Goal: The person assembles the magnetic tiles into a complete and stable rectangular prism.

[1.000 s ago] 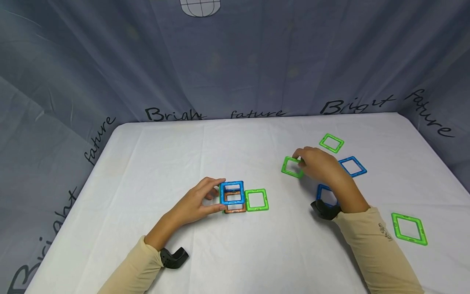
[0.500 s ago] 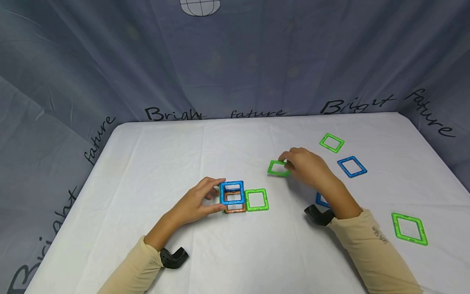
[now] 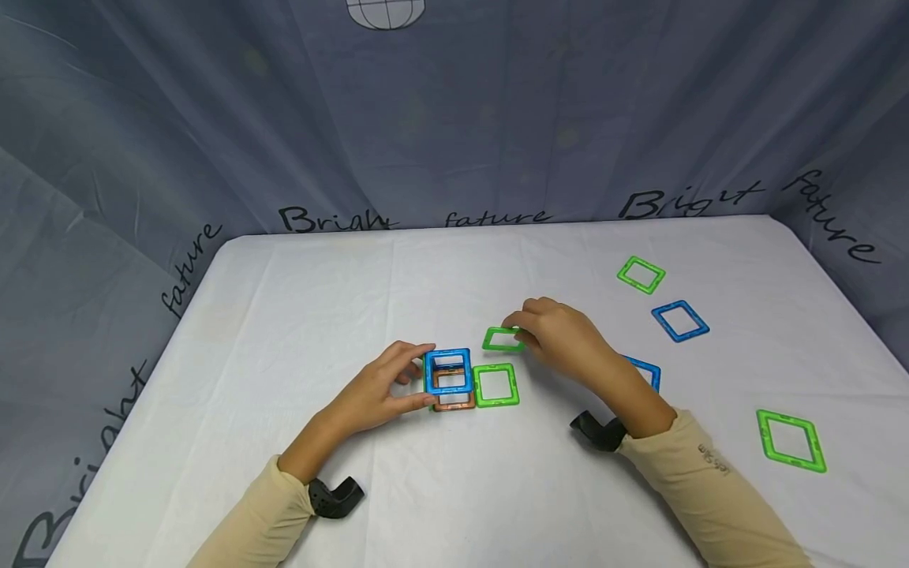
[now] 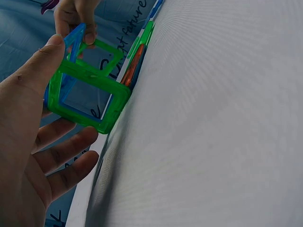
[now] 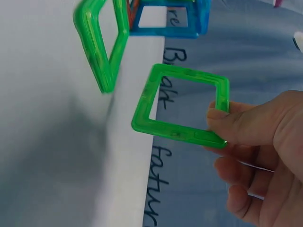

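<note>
My left hand grips a small box of square magnetic tiles, thumb and fingers on its left side. A blue tile tops the box, an orange tile lies at its base, and a green tile forms the side by my palm. Flat against the base's right edge lies another green tile. Between thumb and fingers, my right hand pinches a green magnetic tile by one corner. It hangs tilted above the table, behind the flat green tile and apart from the box.
Loose on the white table to the right lie a far green tile, a blue tile and a near green tile. My right forearm partly covers another blue tile. A grey curtain hangs behind the table.
My right hand has carried the green tile leftward and nearer, toward the box, tilting it flatter in the head view. The left hand and the box have stayed still.
</note>
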Demonstrator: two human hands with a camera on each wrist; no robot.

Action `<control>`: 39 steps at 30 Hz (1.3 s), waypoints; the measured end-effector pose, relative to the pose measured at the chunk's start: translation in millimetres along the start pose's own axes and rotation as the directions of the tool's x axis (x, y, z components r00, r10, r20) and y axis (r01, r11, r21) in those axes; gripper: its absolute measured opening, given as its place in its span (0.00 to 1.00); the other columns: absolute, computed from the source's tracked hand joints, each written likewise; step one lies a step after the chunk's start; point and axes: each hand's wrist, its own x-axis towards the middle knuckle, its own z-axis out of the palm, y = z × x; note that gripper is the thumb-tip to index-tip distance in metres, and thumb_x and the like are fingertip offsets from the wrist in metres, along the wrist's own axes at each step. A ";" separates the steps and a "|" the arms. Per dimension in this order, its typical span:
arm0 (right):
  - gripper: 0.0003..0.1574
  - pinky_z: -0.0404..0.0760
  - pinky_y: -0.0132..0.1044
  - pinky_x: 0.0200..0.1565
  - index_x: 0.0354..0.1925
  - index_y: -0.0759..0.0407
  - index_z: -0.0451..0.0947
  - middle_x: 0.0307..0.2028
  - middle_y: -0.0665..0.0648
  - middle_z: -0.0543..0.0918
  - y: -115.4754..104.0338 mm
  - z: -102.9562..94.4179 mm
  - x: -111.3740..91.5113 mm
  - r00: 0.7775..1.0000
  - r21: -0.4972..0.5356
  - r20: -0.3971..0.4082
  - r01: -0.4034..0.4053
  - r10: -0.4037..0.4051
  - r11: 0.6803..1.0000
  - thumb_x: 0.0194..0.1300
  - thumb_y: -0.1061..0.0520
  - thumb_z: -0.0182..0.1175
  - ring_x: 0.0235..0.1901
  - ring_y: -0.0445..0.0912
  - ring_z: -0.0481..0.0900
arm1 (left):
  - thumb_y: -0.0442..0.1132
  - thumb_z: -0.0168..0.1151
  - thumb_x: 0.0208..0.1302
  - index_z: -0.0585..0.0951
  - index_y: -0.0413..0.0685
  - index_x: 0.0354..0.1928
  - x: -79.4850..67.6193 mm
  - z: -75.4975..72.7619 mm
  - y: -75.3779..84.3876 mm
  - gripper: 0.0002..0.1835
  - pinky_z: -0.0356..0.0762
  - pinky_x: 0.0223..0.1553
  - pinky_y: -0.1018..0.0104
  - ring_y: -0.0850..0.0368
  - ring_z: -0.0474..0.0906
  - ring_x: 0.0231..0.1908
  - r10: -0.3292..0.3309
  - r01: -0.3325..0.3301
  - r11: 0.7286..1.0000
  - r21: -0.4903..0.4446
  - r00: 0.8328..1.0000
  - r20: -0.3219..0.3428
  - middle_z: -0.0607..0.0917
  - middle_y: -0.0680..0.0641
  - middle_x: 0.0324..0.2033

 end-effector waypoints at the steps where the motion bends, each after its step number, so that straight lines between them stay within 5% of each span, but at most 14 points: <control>1: 0.13 0.77 0.34 0.33 0.39 0.55 0.82 0.29 0.52 0.79 -1.8 0.5 0.1 1.000 0.000 -0.009 0.013 -0.013 1.000 0.52 0.64 0.65 0.31 0.44 0.75 | 0.49 0.67 0.52 0.65 0.49 0.64 0.0 -0.1 -0.2 0.37 0.78 0.42 0.65 0.60 0.76 0.43 0.002 -0.002 1.000 0.000 1.000 0.001 0.73 0.51 0.49; 16: 0.11 0.74 0.30 0.29 0.36 0.57 0.83 0.25 0.51 0.77 -11.0 11.8 1.6 0.988 -0.024 -0.069 0.136 -0.137 0.990 0.50 0.65 0.67 0.26 0.42 0.71 | 0.49 0.67 0.53 0.65 0.48 0.64 0.3 0.4 -1.8 0.37 0.77 0.42 0.66 0.60 0.76 0.43 0.013 -0.013 1.000 0.004 1.000 0.000 0.73 0.51 0.48; 39: 0.13 0.72 0.29 0.28 0.36 0.55 0.84 0.24 0.50 0.75 -13.3 18.1 0.7 0.989 -0.049 -0.028 0.142 -0.143 0.989 0.49 0.66 0.67 0.25 0.41 0.70 | 0.50 0.66 0.53 0.64 0.52 0.64 0.7 0.8 -3.2 0.37 0.77 0.43 0.67 0.60 0.76 0.43 0.005 -0.005 1.000 0.001 1.000 0.002 0.73 0.52 0.48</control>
